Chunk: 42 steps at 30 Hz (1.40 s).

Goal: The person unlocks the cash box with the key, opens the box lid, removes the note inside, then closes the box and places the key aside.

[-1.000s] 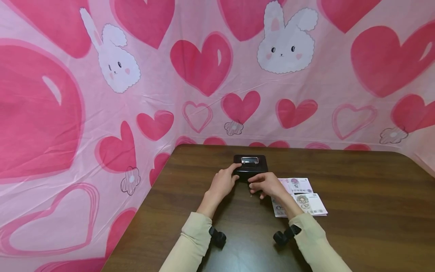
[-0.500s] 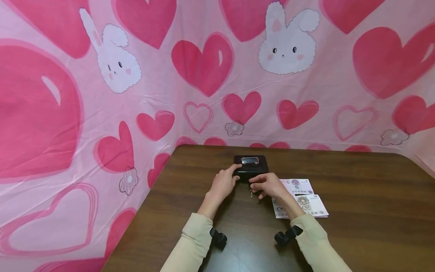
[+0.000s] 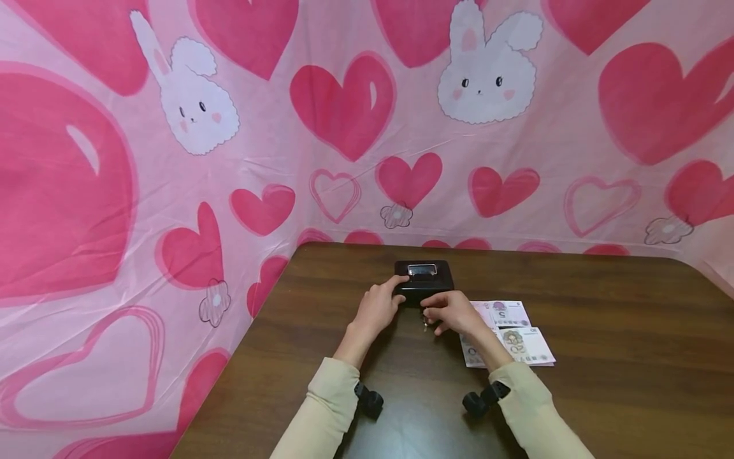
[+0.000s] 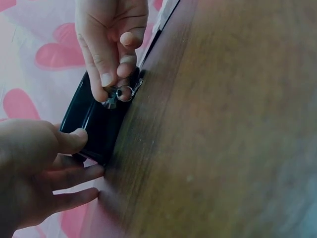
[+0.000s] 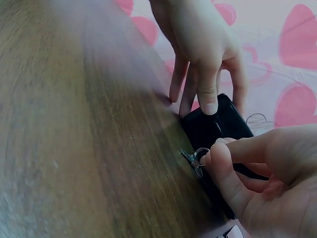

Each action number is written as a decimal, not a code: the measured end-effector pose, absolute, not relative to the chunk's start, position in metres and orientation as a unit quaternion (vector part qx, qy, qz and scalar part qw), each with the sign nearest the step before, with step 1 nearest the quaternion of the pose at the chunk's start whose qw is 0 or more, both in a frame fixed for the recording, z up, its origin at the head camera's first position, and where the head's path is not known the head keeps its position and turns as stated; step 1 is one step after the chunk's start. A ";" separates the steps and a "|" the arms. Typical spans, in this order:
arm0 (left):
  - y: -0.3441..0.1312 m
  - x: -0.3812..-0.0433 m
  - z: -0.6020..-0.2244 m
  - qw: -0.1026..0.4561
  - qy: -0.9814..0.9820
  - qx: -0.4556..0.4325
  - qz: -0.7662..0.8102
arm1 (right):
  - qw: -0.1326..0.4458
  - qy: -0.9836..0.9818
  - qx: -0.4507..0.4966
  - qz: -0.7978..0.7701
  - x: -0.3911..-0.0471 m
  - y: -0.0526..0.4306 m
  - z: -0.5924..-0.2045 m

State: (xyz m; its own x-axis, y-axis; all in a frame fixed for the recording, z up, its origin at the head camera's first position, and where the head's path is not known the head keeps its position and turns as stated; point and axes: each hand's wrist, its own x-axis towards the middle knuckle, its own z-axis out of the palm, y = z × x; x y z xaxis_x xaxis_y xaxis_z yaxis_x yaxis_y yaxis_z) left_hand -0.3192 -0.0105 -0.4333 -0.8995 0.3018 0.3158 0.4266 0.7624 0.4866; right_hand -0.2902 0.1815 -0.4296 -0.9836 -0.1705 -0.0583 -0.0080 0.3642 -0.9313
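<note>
A black cash box with a metal handle on its lid stands shut near the table's far edge. My left hand grips its front left corner, thumb on the front face and other fingers round the side. At the front face, my right hand pinches a key at the round lock; its head is mostly hidden by the fingertips. From it hangs a ring with a second small key dangling below the fingers.
Banknotes lie in small piles on the brown wooden table, right of the box and partly under the right forearm in the head view. A pink heart-patterned cloth hangs behind and left of the table.
Both hands stay at the box. The right fingers shift slightly at the lock, and the hanging key swings and shows more plainly below them.
</note>
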 end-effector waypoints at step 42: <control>-0.012 -0.321 -0.434 0.108 -0.933 -0.189 -0.288 | 0.175 0.849 -0.189 -0.461 -0.287 0.190 -0.417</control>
State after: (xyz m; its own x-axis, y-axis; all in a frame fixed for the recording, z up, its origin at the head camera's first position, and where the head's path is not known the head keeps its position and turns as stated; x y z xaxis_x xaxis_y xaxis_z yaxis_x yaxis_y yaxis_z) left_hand -0.3212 -0.0123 -0.4343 -0.9055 0.2898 0.3100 0.4141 0.7630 0.4963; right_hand -0.2869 0.1900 -0.4171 -0.8673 -0.4826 -0.1222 -0.1604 0.5033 -0.8491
